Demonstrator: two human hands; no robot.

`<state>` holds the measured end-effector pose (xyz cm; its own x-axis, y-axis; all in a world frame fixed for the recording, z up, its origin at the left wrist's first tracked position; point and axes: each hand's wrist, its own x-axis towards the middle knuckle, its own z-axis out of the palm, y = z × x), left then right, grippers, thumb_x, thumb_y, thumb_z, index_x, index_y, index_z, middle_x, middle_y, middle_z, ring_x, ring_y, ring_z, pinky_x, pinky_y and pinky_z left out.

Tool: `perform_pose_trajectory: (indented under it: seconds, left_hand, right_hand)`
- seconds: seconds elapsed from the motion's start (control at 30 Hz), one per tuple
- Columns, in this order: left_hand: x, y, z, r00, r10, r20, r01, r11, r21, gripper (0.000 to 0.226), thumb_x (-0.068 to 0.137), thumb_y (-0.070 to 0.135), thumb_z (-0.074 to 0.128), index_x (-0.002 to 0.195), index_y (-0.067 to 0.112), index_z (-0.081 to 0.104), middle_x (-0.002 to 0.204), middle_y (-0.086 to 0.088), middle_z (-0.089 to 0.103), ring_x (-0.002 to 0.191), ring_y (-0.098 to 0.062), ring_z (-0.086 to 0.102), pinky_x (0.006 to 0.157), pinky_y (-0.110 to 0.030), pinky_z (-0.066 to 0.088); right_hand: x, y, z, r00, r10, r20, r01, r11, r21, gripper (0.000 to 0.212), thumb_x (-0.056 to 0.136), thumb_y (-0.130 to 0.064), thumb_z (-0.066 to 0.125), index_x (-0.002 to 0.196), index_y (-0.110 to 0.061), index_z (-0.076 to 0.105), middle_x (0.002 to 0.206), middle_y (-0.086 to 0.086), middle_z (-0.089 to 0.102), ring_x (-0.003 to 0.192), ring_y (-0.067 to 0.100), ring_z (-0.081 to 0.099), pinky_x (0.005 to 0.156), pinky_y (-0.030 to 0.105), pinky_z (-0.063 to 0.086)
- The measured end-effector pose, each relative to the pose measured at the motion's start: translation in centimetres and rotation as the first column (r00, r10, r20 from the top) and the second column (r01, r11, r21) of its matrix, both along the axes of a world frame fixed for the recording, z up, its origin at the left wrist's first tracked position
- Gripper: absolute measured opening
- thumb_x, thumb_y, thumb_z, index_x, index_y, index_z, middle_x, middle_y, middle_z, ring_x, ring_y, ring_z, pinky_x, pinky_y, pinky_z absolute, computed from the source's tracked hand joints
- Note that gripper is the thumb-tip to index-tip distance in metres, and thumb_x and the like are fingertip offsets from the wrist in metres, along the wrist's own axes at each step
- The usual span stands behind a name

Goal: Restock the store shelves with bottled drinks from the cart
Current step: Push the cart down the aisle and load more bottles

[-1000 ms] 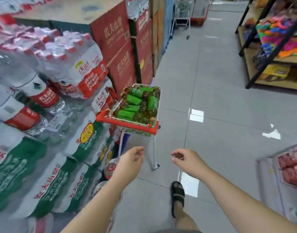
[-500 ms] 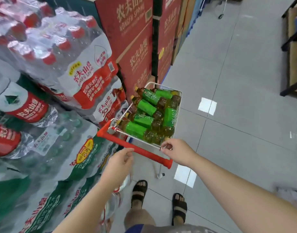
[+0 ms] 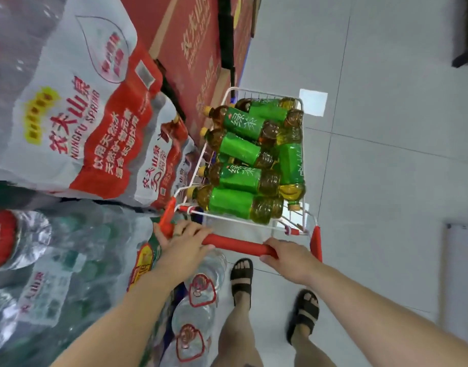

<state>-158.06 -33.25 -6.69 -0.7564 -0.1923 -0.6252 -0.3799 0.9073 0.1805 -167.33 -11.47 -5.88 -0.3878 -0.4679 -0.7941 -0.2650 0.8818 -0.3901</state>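
Left hand (image 3: pixel 184 243), right hand (image 3: pixel 291 258) grip handle (image 3: pixel 238 246) — open floor (image 3: pixel 386 168) right.

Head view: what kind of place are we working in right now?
Most likely a supermarket or drinks store aisle: shrink-wrapped Nongfu Spring water packs stacked on the left, red Nongfu Spring cartons beyond them, and a small wire shopping cart loaded with green tea bottles on a tiled floor.

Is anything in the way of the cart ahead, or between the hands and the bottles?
Nothing visible on the floor ahead of the cart. Water packs and red boxes crowd its left side. Left hand and right hand grip the handle, with nothing between them and the bottles.
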Motion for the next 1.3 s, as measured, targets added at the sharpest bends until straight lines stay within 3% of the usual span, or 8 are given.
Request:
perform_pose_trajectory:
  seconds: [0.1, 0.23, 0.5, 0.6, 0.73, 0.83, 1.03, 1.3]
  left_hand:
    - [-0.2, -0.2, -0.6, 1.000, -0.015, -0.024, 0.015, 1.000, 0.026, 0.033, 0.094, 0.047, 0.041, 0.127, 0.047, 0.044, 0.130, 0.019, 0.039, 0.132, -0.012, 0.017, 0.102, -0.066, -0.013]
    - [-0.7, 0.9, -1.0, 0.997, -0.039, -0.073, 0.042, 0.998, 0.048, 0.032, 0.093, 0.046, 0.045, 0.125, 0.044, 0.049, 0.123, 0.016, 0.046, 0.128, -0.015, 0.026, 0.103, -0.069, -0.010]
    - [-2.7, 6.4, -1.6, 0.988, -0.052, -0.145, 0.066, 0.994, 0.090, 0.033, 0.095, 0.046, 0.041, 0.127, 0.043, 0.046, 0.124, 0.016, 0.044, 0.125, -0.014, 0.024, 0.102, -0.068, -0.012]
    - [-3.3, 8.2, -1.8, 0.980, -0.113, -0.164, 0.126, 0.989, 0.076, 0.034, 0.094, 0.047, 0.042, 0.128, 0.042, 0.046, 0.122, 0.015, 0.045, 0.124, -0.012, 0.024, 0.102, -0.068, -0.013]
    - [-3.7, 11.2, -2.0, 0.966, -0.182, -0.183, 0.204, 0.973, 0.110, 0.033, 0.094, 0.044, 0.046, 0.126, 0.041, 0.048, 0.121, 0.014, 0.046, 0.125, -0.014, 0.022, 0.099, -0.058, -0.019]
    - [-3.7, 14.0, -2.2, 0.949, -0.258, -0.178, 0.280, 0.954, 0.110, 0.031, 0.093, 0.046, 0.046, 0.123, 0.044, 0.049, 0.118, 0.017, 0.045, 0.127, -0.014, 0.022, 0.099, -0.068, -0.015]
    - [-4.0, 20.8, -1.7, 0.874, -0.468, -0.128, 0.480, 0.873, 0.087, 0.034, 0.094, 0.048, 0.039, 0.128, 0.045, 0.044, 0.129, 0.016, 0.041, 0.131, -0.015, 0.019, 0.100, -0.069, -0.010]
    - [-4.9, 30.8, -1.2, 0.680, -0.722, -0.131, 0.733, 0.674, 0.091, 0.035, 0.094, 0.050, 0.037, 0.128, 0.044, 0.044, 0.130, 0.015, 0.042, 0.133, -0.018, 0.021, 0.103, -0.070, -0.006]
  right_hand:
    - [-0.3, 0.6, -0.3, 0.999, -0.043, 0.011, 0.044, 0.999, -0.033, 0.033, 0.095, -0.043, 0.045, 0.122, -0.025, 0.049, 0.110, 0.003, 0.064, 0.102, 0.025, 0.059, 0.083, 0.033, 0.042]
    - [-0.6, 2.1, -0.4, 0.992, -0.070, -0.109, 0.065, 0.996, -0.055, 0.033, 0.093, -0.047, 0.045, 0.118, -0.028, 0.052, 0.106, 0.000, 0.066, 0.098, 0.026, 0.060, 0.079, 0.032, 0.039]
    - [-2.1, 7.5, -0.7, 0.957, -0.122, -0.262, 0.108, 0.992, -0.067, 0.033, 0.091, -0.052, 0.047, 0.110, -0.027, 0.057, 0.095, -0.001, 0.065, 0.086, 0.021, 0.060, 0.067, 0.028, 0.037]
    - [-1.1, 9.7, -0.9, 0.944, -0.180, -0.278, 0.163, 0.983, -0.082, 0.034, 0.091, -0.052, 0.047, 0.110, -0.027, 0.058, 0.090, -0.002, 0.065, 0.081, 0.020, 0.059, 0.066, 0.028, 0.037]
    - [1.0, 13.4, -1.1, 0.926, -0.272, -0.260, 0.258, 0.962, -0.087, 0.035, 0.091, -0.052, 0.047, 0.113, -0.027, 0.057, 0.090, -0.003, 0.065, 0.081, 0.018, 0.059, 0.066, 0.028, 0.039]
    - [2.8, 16.6, -0.9, 0.907, -0.350, -0.233, 0.341, 0.937, -0.079, 0.033, 0.091, -0.052, 0.047, 0.111, -0.028, 0.057, 0.088, -0.004, 0.064, 0.079, 0.016, 0.060, 0.067, 0.028, 0.042]
    - [7.6, 23.1, -0.9, 0.824, -0.530, -0.200, 0.528, 0.847, -0.066, 0.029, 0.091, -0.051, 0.047, 0.107, -0.030, 0.056, 0.085, -0.007, 0.064, 0.076, 0.012, 0.060, 0.068, 0.027, 0.045]
    - [14.2, 31.0, -0.6, 0.645, -0.738, -0.199, 0.746, 0.665, -0.047, 0.030, 0.091, -0.051, 0.046, 0.107, -0.027, 0.057, 0.089, -0.005, 0.064, 0.081, 0.015, 0.061, 0.075, 0.032, 0.049]
